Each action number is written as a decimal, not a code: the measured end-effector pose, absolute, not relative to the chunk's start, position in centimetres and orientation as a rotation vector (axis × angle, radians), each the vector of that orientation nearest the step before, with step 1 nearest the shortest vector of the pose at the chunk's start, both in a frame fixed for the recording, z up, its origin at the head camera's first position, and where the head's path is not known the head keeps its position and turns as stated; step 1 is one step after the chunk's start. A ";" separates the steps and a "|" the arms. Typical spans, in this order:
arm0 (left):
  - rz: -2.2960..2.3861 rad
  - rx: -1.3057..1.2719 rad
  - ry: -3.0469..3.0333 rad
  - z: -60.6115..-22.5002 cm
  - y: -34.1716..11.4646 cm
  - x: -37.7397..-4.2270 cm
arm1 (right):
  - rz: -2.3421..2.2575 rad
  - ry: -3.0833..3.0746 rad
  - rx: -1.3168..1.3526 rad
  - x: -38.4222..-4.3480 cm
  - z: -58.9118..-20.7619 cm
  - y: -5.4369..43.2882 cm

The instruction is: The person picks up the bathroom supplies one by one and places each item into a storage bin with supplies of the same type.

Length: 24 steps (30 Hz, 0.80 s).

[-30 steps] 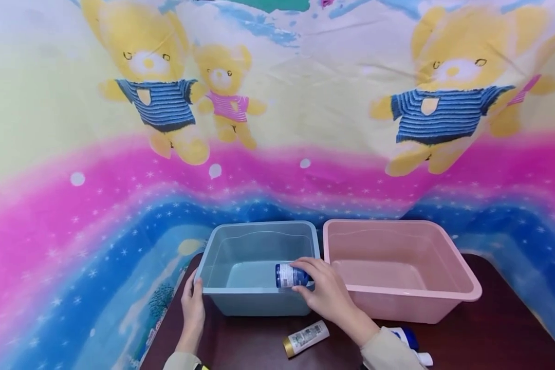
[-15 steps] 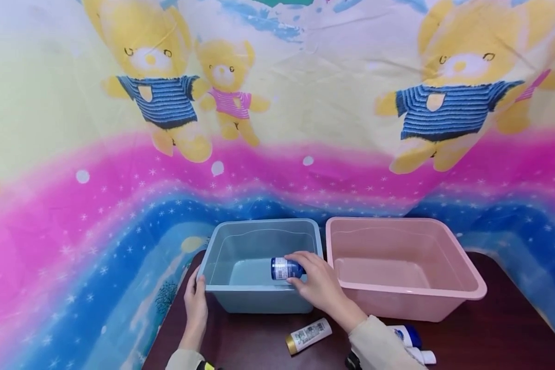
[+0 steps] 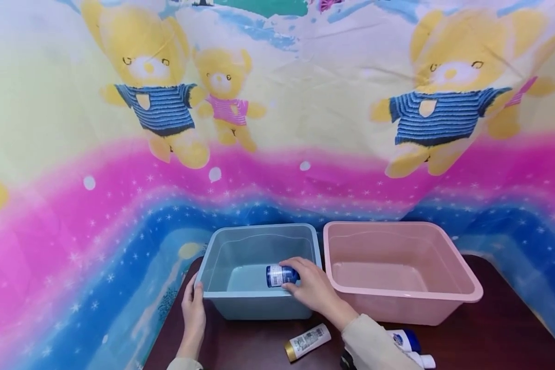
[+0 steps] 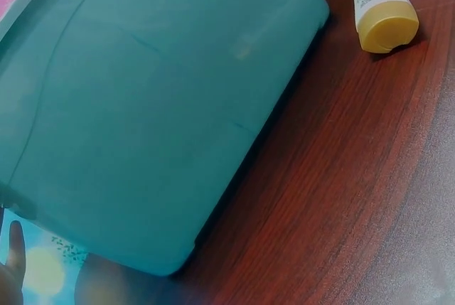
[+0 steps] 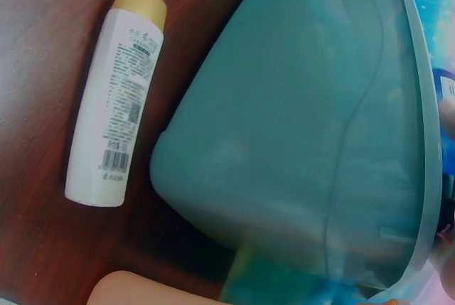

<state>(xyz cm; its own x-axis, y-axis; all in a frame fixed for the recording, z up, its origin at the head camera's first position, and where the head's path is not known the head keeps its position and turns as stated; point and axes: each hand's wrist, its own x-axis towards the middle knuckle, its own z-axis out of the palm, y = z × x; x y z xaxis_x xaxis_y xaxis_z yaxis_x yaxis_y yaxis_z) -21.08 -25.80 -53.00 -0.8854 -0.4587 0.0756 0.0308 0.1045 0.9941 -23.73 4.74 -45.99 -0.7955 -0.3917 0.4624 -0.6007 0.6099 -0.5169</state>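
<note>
In the head view, my right hand (image 3: 312,288) pinches a small dark blue bottle (image 3: 279,276) with a white barcode label. The bottle lies sideways over the opening of the blue-grey plastic tub (image 3: 259,307), just behind its front rim. My left hand (image 3: 194,311) holds the tub's front left corner, thumb at the rim and fingers along the outer side. A white bottle with a gold cap (image 3: 307,341) lies on the table in front of the tub. In the right wrist view, the back label of that white bottle (image 5: 117,109) shows; the blue bottle is mostly hidden behind the rim.
A pink tub (image 3: 398,308) stands right beside the blue-grey one. Near my right sleeve lie a white bottle with a blue cap (image 3: 404,340) and a white-capped item (image 3: 424,361), partly covered by the sleeve. Behind the dark wooden table (image 3: 240,344) hangs a bear-patterned cloth (image 3: 305,103).
My right hand has carried the blue bottle slightly to the left over the blue-grey tub. My left hand stays at the tub's corner. The head view has tilted a little.
</note>
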 end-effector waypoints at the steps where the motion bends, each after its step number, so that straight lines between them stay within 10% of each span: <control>1: -1.831 0.421 -2.021 -53.0 -25.8 -21.1 | 0.994 -2.555 0.804 -23.8 -45.9 4.7; 24: -1.827 0.477 -1.985 -53.0 -25.4 -21.4 | 1.051 -2.799 0.848 -26.0 -44.8 2.6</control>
<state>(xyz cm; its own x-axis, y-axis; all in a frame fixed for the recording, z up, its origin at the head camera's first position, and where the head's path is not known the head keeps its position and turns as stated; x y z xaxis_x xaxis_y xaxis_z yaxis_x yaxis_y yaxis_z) -21.43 -25.41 -52.98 -0.8623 -0.5028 0.0605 0.0186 0.0880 0.9959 -26.02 2.64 -44.83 -0.8505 -0.4803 0.2146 -0.5028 0.6222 -0.6000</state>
